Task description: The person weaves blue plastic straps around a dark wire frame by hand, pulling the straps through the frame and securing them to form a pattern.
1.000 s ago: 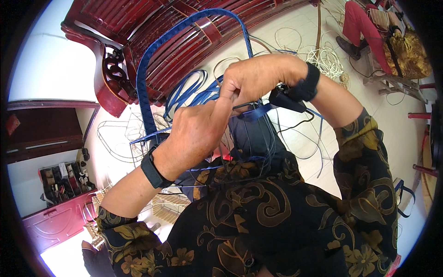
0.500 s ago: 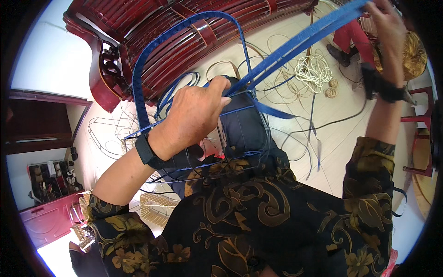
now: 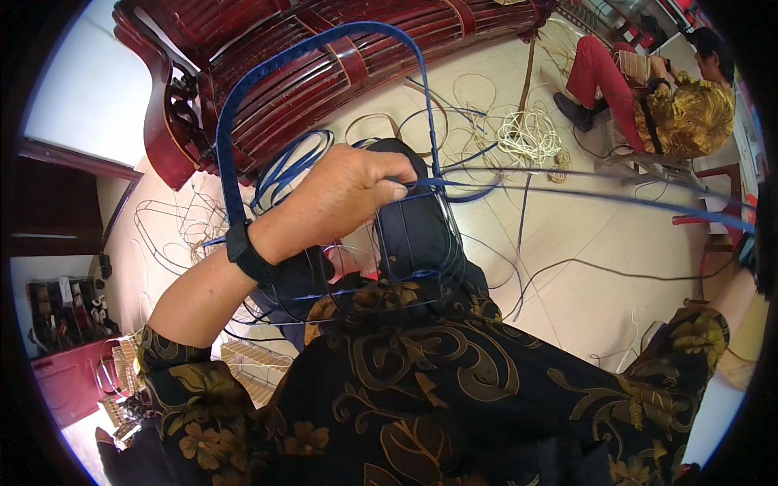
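Observation:
A thin rectangular wire frame (image 3: 374, 235) rests over my dark-trousered legs, with a blue-wrapped arched handle (image 3: 225, 154) rising from it. My left hand (image 3: 348, 186) is closed at the frame's far right part, pinching a flat blue strap (image 3: 462, 182) between thumb and fingers. That strap stretches rightward in long lengths to the picture's right rim. My right forearm (image 3: 733, 296) reaches out there; the hand itself is mostly lost in the dark rim, so its fingers are hidden.
A red wooden bench (image 3: 267, 89) spans the back. Blue strap coils (image 3: 288, 162) and pale cord tangles (image 3: 527, 138) lie on the tiled floor. Another person (image 3: 681, 113) sits at right, beside a red stool (image 3: 709, 219). A shoe rack (image 3: 65, 312) stands at left.
My right hand left my left hand, rose to the upper right, then came down to the far right rim, drawing the blue strap out. My left hand stays at the frame, shifted slightly leftward.

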### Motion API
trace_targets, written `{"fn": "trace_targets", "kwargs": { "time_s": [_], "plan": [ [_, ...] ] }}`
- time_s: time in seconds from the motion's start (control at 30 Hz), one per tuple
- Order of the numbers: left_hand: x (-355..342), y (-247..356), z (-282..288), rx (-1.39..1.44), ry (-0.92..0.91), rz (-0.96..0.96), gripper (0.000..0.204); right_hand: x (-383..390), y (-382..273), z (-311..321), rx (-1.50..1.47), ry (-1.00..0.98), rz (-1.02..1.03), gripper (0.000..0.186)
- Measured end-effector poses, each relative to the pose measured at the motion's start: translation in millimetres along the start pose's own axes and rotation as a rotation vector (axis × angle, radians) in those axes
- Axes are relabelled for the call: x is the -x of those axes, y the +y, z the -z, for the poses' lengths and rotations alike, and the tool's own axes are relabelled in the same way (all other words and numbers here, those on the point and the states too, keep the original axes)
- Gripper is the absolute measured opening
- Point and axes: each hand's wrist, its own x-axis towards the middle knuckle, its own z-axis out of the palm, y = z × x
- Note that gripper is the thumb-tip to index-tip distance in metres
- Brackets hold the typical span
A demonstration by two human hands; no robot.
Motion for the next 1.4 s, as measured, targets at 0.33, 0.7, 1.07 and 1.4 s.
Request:
{"fn": "trace_targets", "kwargs": {
  "time_s": [0.33,0.7,1.07,1.4],
  "plan": [
    [-1,1,-2,-0.046,0.088,0.011,0.014,82,62,-3,0.060,-0.391,-0.262,0.037],
    [-3,6,-15,-0.005,0.129,0.107,0.013,284,-382,-173,-0.859,-0.867,0.594,0.043],
    [3,-4,-14,-0.112,0.232,0.033,0.011,309,-486,-205,-1.136,-1.226,0.642,0.016],
    [3,-13,-15,-0.195,0.205,-0.077,0.009,322,-476,-177,-1.050,-0.930,0.742,0.011]
  ]
}}
